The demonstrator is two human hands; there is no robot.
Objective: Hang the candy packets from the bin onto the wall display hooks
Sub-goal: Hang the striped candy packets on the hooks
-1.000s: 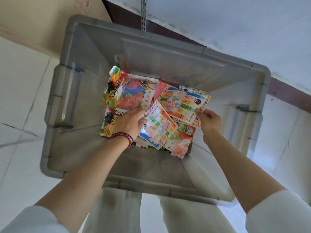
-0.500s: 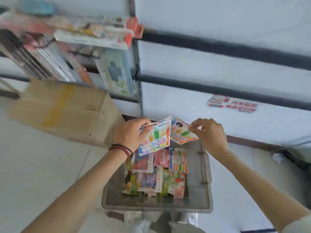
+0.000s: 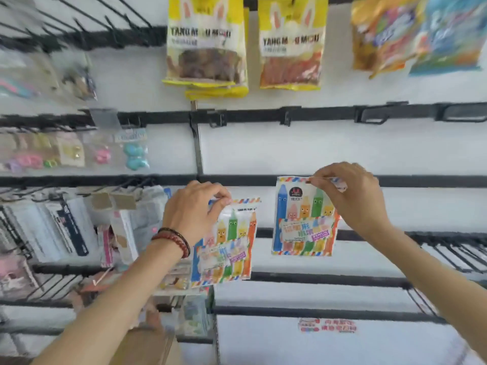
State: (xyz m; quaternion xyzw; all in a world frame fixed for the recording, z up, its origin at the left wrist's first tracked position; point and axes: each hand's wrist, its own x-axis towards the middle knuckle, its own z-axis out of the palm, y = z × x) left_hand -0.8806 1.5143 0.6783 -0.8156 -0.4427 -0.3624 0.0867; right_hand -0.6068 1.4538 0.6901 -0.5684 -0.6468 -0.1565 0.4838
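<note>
Crayon-print packets, two in play, neither hung yet. Left hand (image 3: 196,206) pinches the top edge of one packet (image 3: 224,243); right hand (image 3: 353,196) pinches the top of the other (image 3: 303,219), held up at a black rail (image 3: 421,181) on the wall. Can't make out a hook at either packet. Bin out of view, so the remaining count is unknown. Above: two yellow bags (image 3: 208,46) already hanging.
</note>
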